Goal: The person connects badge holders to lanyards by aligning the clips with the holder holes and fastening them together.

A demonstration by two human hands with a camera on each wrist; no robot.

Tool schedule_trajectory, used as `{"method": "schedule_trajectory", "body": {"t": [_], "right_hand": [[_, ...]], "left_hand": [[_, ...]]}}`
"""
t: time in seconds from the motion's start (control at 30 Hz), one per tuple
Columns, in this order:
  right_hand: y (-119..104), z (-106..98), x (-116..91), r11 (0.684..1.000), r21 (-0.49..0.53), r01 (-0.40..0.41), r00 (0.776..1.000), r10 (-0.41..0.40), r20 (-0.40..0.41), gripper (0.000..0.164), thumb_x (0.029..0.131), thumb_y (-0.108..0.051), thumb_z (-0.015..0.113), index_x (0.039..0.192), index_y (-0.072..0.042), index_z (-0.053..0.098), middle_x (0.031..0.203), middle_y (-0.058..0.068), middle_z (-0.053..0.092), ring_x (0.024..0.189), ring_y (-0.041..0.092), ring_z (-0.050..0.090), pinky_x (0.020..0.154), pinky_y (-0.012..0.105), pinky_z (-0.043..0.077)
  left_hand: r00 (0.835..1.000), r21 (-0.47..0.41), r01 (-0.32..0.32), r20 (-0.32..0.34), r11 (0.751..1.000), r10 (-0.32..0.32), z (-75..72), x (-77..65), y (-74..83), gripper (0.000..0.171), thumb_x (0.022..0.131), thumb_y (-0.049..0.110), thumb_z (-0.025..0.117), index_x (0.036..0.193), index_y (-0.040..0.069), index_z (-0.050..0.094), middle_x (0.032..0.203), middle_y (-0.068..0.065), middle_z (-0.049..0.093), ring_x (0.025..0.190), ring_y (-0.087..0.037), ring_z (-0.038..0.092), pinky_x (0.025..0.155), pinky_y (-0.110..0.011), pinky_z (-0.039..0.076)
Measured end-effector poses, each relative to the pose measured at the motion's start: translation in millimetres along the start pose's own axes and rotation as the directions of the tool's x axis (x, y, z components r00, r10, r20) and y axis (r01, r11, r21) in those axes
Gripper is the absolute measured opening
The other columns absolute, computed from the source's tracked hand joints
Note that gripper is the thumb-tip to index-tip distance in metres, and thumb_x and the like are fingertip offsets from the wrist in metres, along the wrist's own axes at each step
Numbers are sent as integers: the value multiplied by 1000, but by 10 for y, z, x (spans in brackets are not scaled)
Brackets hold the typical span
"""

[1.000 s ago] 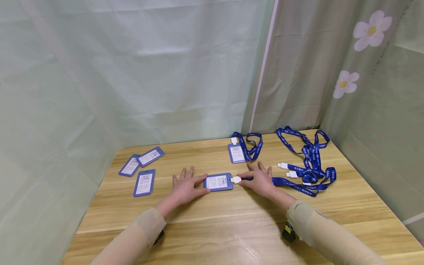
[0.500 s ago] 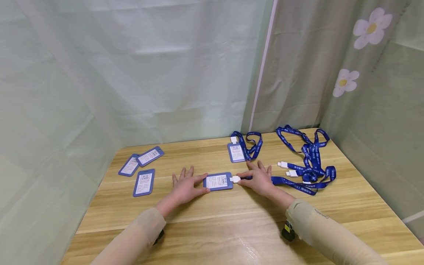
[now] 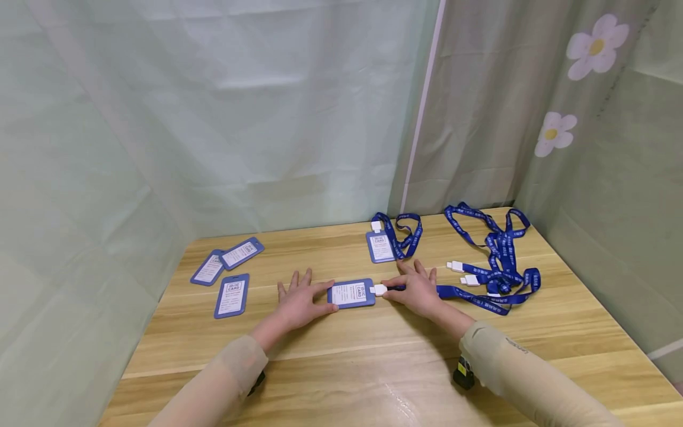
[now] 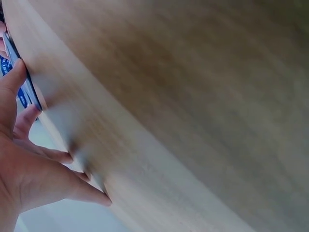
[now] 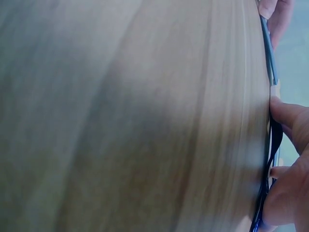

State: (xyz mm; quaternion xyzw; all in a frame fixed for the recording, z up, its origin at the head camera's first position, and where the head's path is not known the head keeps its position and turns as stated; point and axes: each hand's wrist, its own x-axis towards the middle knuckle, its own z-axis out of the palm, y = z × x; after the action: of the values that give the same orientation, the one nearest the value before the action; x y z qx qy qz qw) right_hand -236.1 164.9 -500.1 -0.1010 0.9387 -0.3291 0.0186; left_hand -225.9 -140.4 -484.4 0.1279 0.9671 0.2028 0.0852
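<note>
A blue badge holder (image 3: 350,294) with a white card lies sideways on the wooden table, its slotted end to the right. My left hand (image 3: 300,302) pinches its left end between thumb and index finger, the other fingers spread on the table. A white plastic clip (image 3: 379,290) meets the slotted end. Thumb and index finger of my right hand (image 3: 420,294) pinch this clip where it joins a blue lanyard (image 3: 469,295), which runs out under the hand to the right. In the right wrist view the holder (image 5: 269,53) shows edge-on, in line with the clip.
Several more badge holders (image 3: 232,295) lie at the left, two of them overlapping. Behind my right hand is a badge holder (image 3: 381,247) with its lanyard attached. Tangled blue lanyards (image 3: 503,252) with white clips lie at the right. A curtain (image 3: 267,118) hangs behind the table.
</note>
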Motion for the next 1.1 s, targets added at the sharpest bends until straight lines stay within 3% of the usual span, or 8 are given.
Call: {"method": "schedule_trajectory", "body": {"t": [0.77, 1.1], "right_hand": [[16, -25, -14, 1000, -13, 25, 1000, -25, 4, 27, 86, -36, 84, 112, -27, 81, 161, 16, 37, 152, 50, 7, 112, 75, -12], [59, -136, -43, 998, -44, 44, 999, -43, 28, 20, 93, -27, 77, 113, -25, 81, 159, 11, 43, 151, 49, 17, 115, 74, -2]], "left_hand": [[1000, 19, -2, 17, 1000, 1, -30, 13, 7, 66, 89, 58, 72, 148, 30, 57, 165, -27, 21, 150, -55, 6, 110, -80, -2], [999, 46, -33, 33, 998, 31, -125, -17, -75, 66, 92, 51, 73, 149, 23, 57, 164, -24, 26, 151, -52, 13, 113, -77, 7]]}}
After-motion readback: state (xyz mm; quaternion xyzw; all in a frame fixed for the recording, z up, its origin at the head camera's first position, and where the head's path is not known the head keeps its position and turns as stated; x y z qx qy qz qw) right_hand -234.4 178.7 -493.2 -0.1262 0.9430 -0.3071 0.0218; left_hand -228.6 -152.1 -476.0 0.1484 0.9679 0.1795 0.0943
